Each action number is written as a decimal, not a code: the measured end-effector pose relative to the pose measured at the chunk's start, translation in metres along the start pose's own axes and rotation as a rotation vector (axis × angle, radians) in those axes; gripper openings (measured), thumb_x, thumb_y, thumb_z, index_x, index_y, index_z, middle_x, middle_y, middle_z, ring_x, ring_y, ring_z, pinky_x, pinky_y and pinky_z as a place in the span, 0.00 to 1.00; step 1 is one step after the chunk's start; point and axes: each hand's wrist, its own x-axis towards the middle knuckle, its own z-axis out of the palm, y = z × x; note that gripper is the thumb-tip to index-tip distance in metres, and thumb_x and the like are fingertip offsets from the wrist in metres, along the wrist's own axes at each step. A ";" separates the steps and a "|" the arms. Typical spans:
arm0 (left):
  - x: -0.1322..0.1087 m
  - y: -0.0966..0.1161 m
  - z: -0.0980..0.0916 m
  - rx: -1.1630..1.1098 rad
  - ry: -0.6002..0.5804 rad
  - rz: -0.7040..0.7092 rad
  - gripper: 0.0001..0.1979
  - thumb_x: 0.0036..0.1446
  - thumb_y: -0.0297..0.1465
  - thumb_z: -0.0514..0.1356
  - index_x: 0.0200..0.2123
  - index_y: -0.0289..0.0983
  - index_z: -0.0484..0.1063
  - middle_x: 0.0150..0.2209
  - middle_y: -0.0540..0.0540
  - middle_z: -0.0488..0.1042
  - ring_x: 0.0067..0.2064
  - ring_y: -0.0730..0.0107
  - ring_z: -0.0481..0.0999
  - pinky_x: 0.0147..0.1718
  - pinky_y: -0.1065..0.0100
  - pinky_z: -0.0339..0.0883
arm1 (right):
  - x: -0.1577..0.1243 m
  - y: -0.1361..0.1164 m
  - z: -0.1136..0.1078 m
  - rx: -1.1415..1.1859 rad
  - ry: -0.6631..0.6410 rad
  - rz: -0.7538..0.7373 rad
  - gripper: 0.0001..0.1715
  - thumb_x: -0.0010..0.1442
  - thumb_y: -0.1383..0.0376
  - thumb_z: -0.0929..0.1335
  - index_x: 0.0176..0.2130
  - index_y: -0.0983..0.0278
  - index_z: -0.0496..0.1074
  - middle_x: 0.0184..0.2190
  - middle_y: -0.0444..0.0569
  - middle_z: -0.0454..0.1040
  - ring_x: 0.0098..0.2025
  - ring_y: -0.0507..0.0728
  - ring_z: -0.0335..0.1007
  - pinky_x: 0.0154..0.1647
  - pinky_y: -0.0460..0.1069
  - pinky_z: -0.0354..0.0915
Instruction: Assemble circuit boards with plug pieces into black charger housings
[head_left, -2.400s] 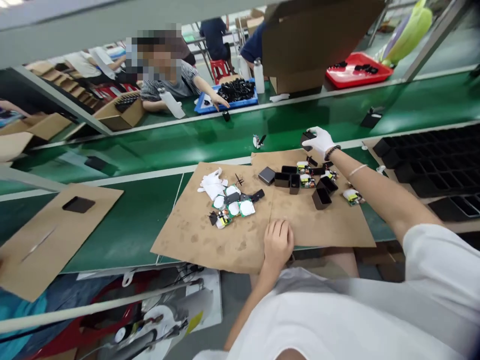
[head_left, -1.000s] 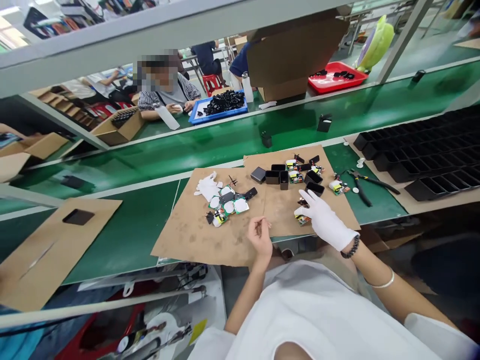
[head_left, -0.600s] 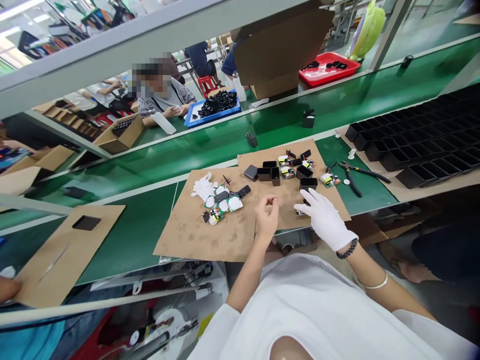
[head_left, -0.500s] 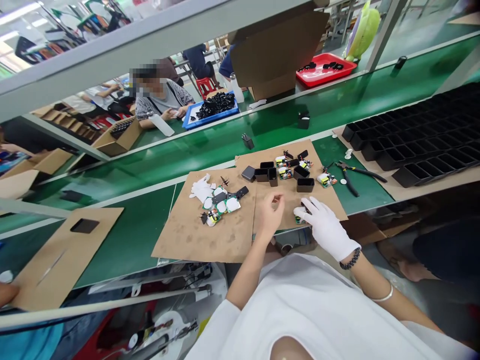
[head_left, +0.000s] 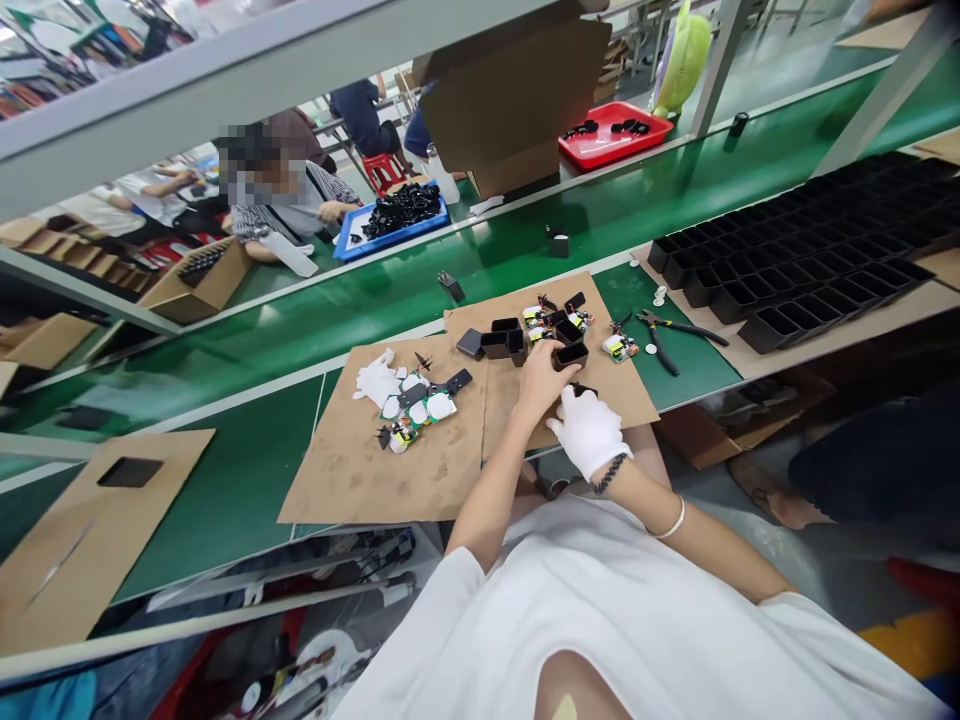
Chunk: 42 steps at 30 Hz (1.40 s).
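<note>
My bare left hand has its thumb and fingers around a small open-topped black plastic box on the cardboard. Close beside it, my right hand, in a white glove, is closed on a circuit board mostly hidden by its fingers; only a dark part shows at the fingertips. Other black boxes stand left of my left hand. Behind it lie circuit boards with yellow and white parts. Another such board rests to the right.
Cutting pliers lie at the right, before rows of black boxes. More boards and a white glove lie on the left cardboard. A person sits across the green bench behind a blue tray.
My left hand has reached forward and right and taken hold of a black box. My right hand has come nearer to it with the circuit board. The view has shifted too.
</note>
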 end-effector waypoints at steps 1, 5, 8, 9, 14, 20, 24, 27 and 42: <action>-0.005 0.000 -0.010 0.007 0.045 0.005 0.14 0.50 0.28 0.69 0.40 0.37 0.71 0.44 0.44 0.74 0.47 0.61 0.74 0.47 0.62 0.68 | 0.006 0.000 -0.002 0.029 -0.029 0.002 0.22 0.64 0.60 0.66 0.55 0.65 0.66 0.46 0.66 0.72 0.43 0.68 0.76 0.39 0.58 0.71; -0.040 -0.005 -0.050 0.046 0.249 -0.028 0.13 0.50 0.31 0.69 0.39 0.39 0.71 0.40 0.47 0.73 0.41 0.66 0.73 0.41 0.67 0.67 | 0.028 0.016 -0.016 0.123 -0.116 -0.105 0.14 0.63 0.64 0.64 0.47 0.65 0.71 0.44 0.63 0.77 0.47 0.67 0.76 0.45 0.58 0.70; -0.069 -0.014 -0.060 0.048 0.287 -0.120 0.13 0.48 0.31 0.69 0.35 0.38 0.69 0.36 0.49 0.71 0.37 0.70 0.71 0.36 0.69 0.66 | 0.040 0.042 -0.024 0.368 -0.281 -0.264 0.16 0.65 0.59 0.61 0.46 0.61 0.73 0.39 0.52 0.79 0.39 0.57 0.78 0.42 0.50 0.72; -0.078 -0.017 -0.059 0.042 0.277 -0.154 0.13 0.48 0.31 0.70 0.35 0.38 0.69 0.35 0.50 0.70 0.36 0.71 0.71 0.35 0.70 0.66 | 0.042 0.051 -0.023 0.640 -0.379 -0.316 0.19 0.65 0.56 0.61 0.49 0.61 0.71 0.39 0.51 0.78 0.38 0.56 0.78 0.41 0.50 0.73; -0.109 -0.029 -0.042 -0.135 0.106 -0.284 0.32 0.43 0.32 0.73 0.52 0.39 0.66 0.38 0.49 0.71 0.32 0.74 0.69 0.30 0.71 0.66 | 0.035 0.077 0.002 1.509 -0.467 -0.245 0.26 0.66 0.48 0.58 0.56 0.58 0.64 0.45 0.52 0.76 0.45 0.60 0.77 0.50 0.60 0.73; -0.114 -0.036 -0.045 -0.391 -0.098 -0.247 0.49 0.43 0.32 0.73 0.65 0.45 0.54 0.63 0.36 0.61 0.30 0.78 0.73 0.27 0.70 0.70 | 0.015 0.072 0.020 1.641 -0.388 -0.101 0.22 0.67 0.50 0.54 0.55 0.50 0.64 0.50 0.49 0.74 0.51 0.60 0.75 0.59 0.66 0.66; -0.106 -0.038 -0.048 -0.441 -0.155 -0.248 0.38 0.46 0.29 0.70 0.60 0.44 0.62 0.60 0.38 0.66 0.32 0.75 0.76 0.27 0.72 0.70 | 0.011 0.068 0.020 1.663 -0.323 -0.082 0.21 0.65 0.48 0.58 0.52 0.51 0.66 0.49 0.49 0.75 0.55 0.62 0.72 0.62 0.68 0.63; -0.101 -0.038 -0.045 -0.443 -0.154 -0.286 0.32 0.45 0.28 0.70 0.54 0.41 0.66 0.39 0.47 0.76 0.30 0.75 0.74 0.27 0.73 0.66 | 0.009 0.066 0.018 1.716 -0.298 -0.075 0.21 0.61 0.45 0.63 0.48 0.52 0.69 0.47 0.48 0.75 0.55 0.62 0.71 0.64 0.67 0.62; -0.103 -0.021 -0.046 -0.161 -0.221 -0.145 0.32 0.45 0.33 0.73 0.54 0.45 0.70 0.51 0.44 0.70 0.48 0.61 0.74 0.44 0.64 0.70 | 0.001 0.061 0.017 1.778 -0.239 -0.045 0.16 0.56 0.52 0.70 0.43 0.55 0.70 0.37 0.44 0.76 0.45 0.56 0.74 0.60 0.62 0.66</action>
